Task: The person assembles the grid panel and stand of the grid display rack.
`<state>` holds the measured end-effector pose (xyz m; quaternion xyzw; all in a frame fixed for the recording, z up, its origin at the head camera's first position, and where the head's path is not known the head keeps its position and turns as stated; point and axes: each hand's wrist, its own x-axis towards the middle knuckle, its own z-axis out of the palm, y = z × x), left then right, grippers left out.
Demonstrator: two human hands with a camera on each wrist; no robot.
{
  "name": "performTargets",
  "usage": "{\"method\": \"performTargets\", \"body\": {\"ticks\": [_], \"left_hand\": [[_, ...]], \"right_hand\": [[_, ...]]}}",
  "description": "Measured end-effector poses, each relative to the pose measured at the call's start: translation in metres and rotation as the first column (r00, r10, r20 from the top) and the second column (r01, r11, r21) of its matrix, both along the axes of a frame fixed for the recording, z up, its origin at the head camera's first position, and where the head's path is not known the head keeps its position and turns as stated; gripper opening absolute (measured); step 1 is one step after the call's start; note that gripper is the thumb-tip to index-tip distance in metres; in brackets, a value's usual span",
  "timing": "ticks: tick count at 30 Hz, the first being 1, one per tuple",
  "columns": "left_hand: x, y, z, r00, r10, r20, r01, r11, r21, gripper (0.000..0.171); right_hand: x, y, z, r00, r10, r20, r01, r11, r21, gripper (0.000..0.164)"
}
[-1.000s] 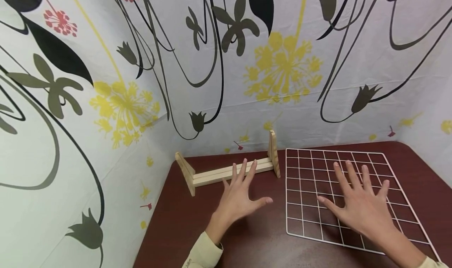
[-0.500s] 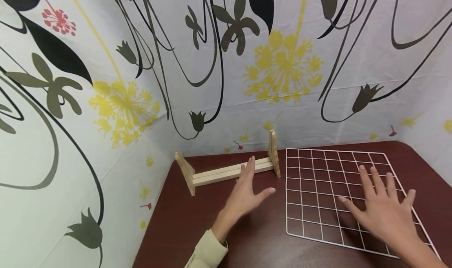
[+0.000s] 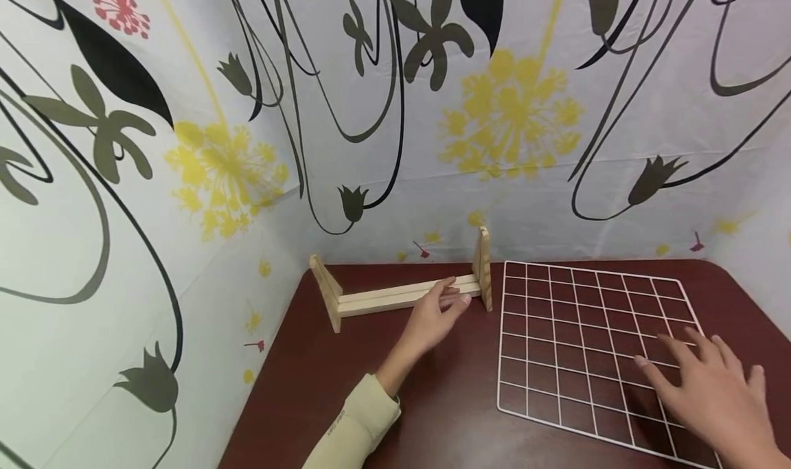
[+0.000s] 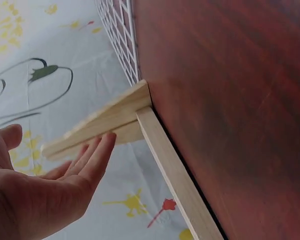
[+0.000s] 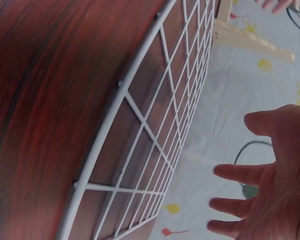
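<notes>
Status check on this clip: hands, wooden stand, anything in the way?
Left hand by wooden stand, grip empty. Right hand over wire grid, grip empty. Stand upright on table, grid flat beside it. No visible obstruction.

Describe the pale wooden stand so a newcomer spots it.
Find the dark red-brown table. At its back left sits the pale wooden stand; unlike the flat white wire grid beside it, it rises into two tapering end boards.

The left hand (image 3: 430, 321) extends forward from a pale sleeve (image 3: 361, 417), fingers gently bent, thumb standing apart from them; the right hand (image 3: 717, 393) shows its back, fingers spread and slightly curved, thumb pointing inward, wrist bare
</notes>
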<state>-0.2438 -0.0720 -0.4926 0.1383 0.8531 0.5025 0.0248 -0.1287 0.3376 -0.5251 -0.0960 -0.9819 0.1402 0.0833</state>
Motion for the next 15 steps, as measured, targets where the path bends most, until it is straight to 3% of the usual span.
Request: {"method": "performTargets", "body": {"ticks": [3, 5, 10, 15], "left_hand": [[-0.006, 0.001, 0.001, 0.998, 0.009, 0.055, -0.006, 0.999, -0.053, 0.052], [-0.011, 0.003, 0.0, 0.992, -0.014, 0.122, 0.022, 0.998, -0.066, 0.051], [-0.019, 0.012, -0.004, 0.945, -0.085, 0.317, 0.092, 0.996, -0.006, 0.058], [-0.024, 0.029, -0.001, 0.913, -0.125, 0.387, 0.118, 0.992, 0.04, 0.055]], "right_hand": [[0.002, 0.009, -0.003, 0.995, -0.057, 0.08, 0.056, 0.998, 0.018, 0.088], [0.002, 0.016, -0.003, 0.986, -0.085, 0.147, 0.08, 0.996, 0.041, 0.091], [-0.006, 0.03, 0.002, 0.958, -0.104, 0.266, 0.09, 0.994, 0.063, 0.094], [-0.007, 0.038, 0.007, 0.954, -0.12, 0.273, 0.115, 0.993, 0.035, 0.093]]}}
